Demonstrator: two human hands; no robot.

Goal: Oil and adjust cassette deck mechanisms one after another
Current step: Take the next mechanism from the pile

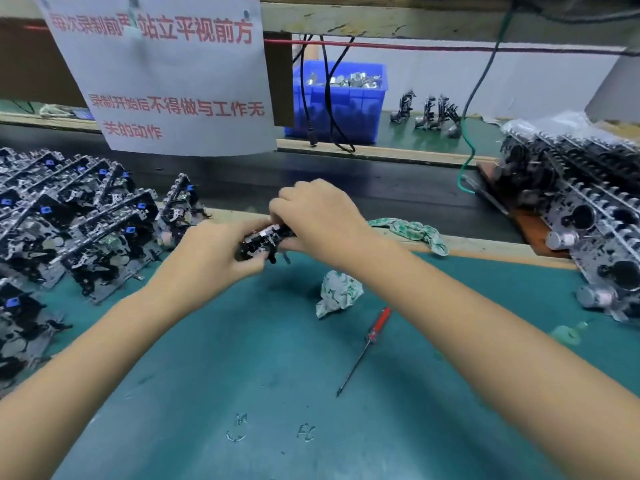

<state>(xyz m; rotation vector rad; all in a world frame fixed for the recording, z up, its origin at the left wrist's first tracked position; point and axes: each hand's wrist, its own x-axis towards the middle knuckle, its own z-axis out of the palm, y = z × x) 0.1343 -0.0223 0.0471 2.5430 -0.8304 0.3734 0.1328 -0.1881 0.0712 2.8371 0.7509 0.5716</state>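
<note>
Both hands meet over the middle of the table [242,358], clamped on one cassette deck mechanism [265,241]. The left hand [211,252] grips its near end from below, and the right hand [317,211] curls over its far end. Rows of mechanisms [69,230] crowd the table's left edge, and a stack of mechanisms [588,209] fills the right edge. A red-handled screwdriver [367,348] and a crumpled cloth [337,292] lie near the right forearm.
</note>
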